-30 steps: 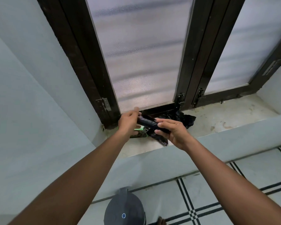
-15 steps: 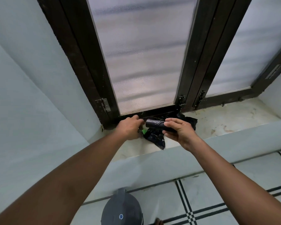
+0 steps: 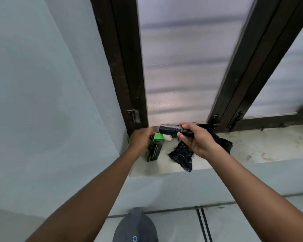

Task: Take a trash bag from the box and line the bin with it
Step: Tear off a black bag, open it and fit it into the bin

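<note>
One green and black cardboard box stands on the pale stone sill, at its far left corner. The left hand wraps around the box's top. The right hand pinches one tight black roll of trash bags, held just above the box. One crinkled loose black bag lies right of it. One round grey bin sits below, near.

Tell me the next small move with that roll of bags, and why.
Probably draw the roll fully clear of the green box and start unrolling one bag. The right hand grips the roll above the sill, the left hand steadies the box, and the bin waits unlined below.
</note>
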The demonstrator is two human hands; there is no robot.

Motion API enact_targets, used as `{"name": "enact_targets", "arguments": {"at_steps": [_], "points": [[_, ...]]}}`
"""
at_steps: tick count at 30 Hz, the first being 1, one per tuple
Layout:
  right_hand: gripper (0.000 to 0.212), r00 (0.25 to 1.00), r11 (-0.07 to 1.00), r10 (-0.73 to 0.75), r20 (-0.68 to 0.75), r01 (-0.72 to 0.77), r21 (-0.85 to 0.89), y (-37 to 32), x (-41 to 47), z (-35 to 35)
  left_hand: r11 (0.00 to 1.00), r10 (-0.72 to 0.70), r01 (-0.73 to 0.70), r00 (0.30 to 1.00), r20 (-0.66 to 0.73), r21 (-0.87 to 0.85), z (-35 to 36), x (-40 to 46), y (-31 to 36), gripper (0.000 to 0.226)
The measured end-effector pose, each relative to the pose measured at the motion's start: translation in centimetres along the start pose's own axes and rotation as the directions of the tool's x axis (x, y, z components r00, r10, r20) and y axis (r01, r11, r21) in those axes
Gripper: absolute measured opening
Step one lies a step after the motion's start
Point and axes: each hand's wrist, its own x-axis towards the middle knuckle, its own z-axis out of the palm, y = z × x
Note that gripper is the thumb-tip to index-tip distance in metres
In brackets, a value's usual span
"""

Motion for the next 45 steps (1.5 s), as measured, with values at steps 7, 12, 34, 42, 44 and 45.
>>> {"name": "enact_targets", "arguments": {"at_steps": [7,12,34,42,44,45], "points": [[0.013,0.999,0.999,0.038,0.001,-0.038,-0.016,-0.1,-0.3,1.6,0.979,-0.047,0.044,0.999,-0.009,-0.198,-0.8,-0.3,-1.4,0.016],[0.014,0.998,0.999,0.049,-0.034,-0.049,0.011,0.7,-0.3,1.8,0.953,-0.133,0.132,0.991,0.014,-0.273,-0.4,-0.9,-2.0,0.015],[0.014,0.991,0.698,-0.083,0.109,0.136,-0.703,-0.8,-2.6,4.9,0.971,0.232,-0.225,0.969,0.089,-0.079,-0.9,-2.2,-2.8,0.067],[0.015,0.974,0.163,-0.128,0.186,0.206,-0.965,-1.4,-1.9,9.3,0.96,0.269,-0.255,0.953,0.136,-0.114,-1.3,-2.4,-3.0,0.086],[0.015,0.966,0.022,-0.128,0.224,0.229,-0.973,-0.8,-1.7,9.6,0.963,0.262,-0.25,0.957,0.127,-0.105,-1.1,-2.3,-3.1,0.075],[0.017,0.959,-0.082,-0.126,0.253,0.244,-0.966,-0.5,-1.6,9.7,0.962,0.264,-0.252,0.957,0.122,-0.104,-1.0,-2.2,-3.2,0.071]]}}
